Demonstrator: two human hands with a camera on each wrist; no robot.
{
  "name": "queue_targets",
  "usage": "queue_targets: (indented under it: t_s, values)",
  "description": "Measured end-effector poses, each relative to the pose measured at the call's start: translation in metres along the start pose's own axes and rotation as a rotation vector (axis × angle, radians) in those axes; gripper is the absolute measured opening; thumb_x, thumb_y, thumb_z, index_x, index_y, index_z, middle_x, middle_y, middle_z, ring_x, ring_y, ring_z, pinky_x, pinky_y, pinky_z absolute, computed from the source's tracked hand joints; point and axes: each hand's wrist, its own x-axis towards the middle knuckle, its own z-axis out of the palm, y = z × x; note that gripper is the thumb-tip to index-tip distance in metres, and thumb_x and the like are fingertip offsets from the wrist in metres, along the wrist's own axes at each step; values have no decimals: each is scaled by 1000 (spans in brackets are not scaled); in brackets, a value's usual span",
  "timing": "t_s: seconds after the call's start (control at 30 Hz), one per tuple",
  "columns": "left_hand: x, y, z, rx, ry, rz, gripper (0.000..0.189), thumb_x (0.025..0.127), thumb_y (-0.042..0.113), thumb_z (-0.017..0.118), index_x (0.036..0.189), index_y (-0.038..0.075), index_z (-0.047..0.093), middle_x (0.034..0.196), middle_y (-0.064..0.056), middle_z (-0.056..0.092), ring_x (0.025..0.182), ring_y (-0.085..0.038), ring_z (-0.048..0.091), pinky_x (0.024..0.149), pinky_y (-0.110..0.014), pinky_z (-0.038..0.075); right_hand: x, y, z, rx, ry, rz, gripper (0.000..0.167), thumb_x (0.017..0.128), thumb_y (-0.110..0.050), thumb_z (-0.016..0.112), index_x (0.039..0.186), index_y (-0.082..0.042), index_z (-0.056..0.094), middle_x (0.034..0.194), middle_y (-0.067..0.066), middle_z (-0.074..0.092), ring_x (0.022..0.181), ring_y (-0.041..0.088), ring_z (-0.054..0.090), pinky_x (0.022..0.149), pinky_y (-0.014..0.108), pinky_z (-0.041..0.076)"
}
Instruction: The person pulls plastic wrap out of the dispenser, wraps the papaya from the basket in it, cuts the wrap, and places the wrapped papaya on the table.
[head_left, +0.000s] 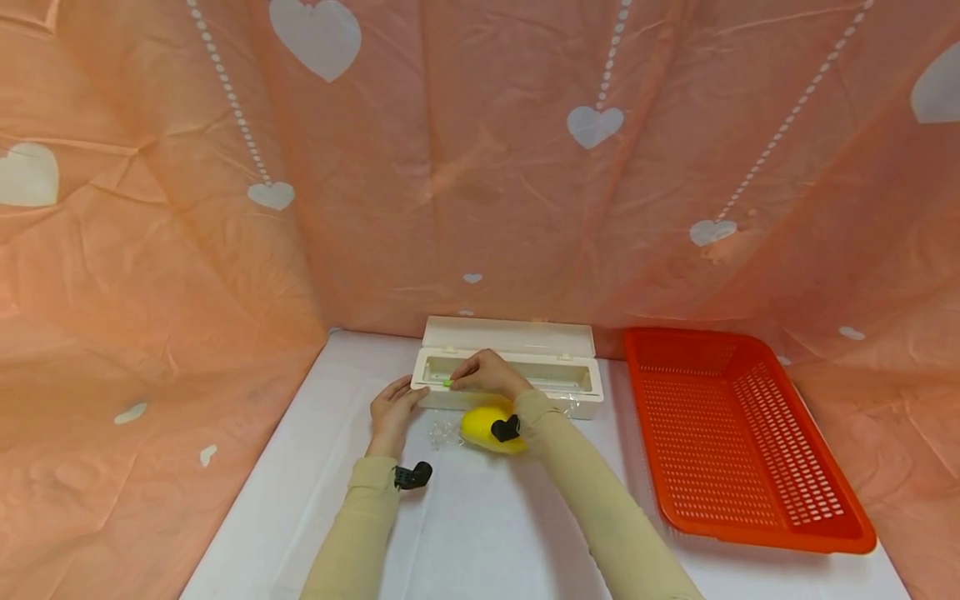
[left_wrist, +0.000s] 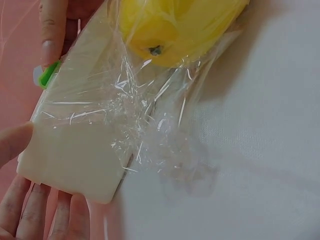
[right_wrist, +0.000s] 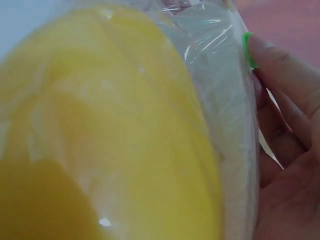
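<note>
A long cream cling film dispenser (head_left: 592, 407) stands at the back of the table with its lid (head_left: 510, 335) raised. My left hand (head_left: 392, 414) grips its left end, thumb on top and fingers at the end face. My right hand (head_left: 491, 373) pinches the small green slide cutter (left_wrist: 49, 75) on the front top edge, near the left end. Clear cling film (left_wrist: 145, 115) drapes down the front and around a smooth yellow fruit (head_left: 480, 425), which lies just in front of the dispenser, below my right wrist. Crumpled film bunches at the fruit's left.
A red-orange perforated plastic basket (head_left: 765, 540) stands on the right of the white table (head_left: 480, 533). Behind and beside the table hangs a peach curtain (head_left: 480, 183) with white hearts.
</note>
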Motion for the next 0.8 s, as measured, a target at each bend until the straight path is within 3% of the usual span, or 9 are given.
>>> queue_targets:
  t_s: [0.23, 0.8]
  values:
    - [0, -1, 1, 1, 10, 15, 48, 79, -5, 73, 124, -6, 57, 123, -23, 58, 95, -11, 61, 88, -31, 50, -4, -3, 2, -64, 38, -40, 11, 83, -15, 77, 91, -8, 76, 85, -1, 71, 79, 13, 62, 75, 24, 53]
    - [0, -2, -1, -10, 12, -6, 48, 78, -5, 74, 123, -6, 58, 122, -22, 58, 101, -17, 59, 88, -29, 51, -10, -2, 3, -55, 55, -86, 8, 83, -11, 76, 88, -6, 75, 81, 0, 71, 74, 12, 64, 71, 25, 54]
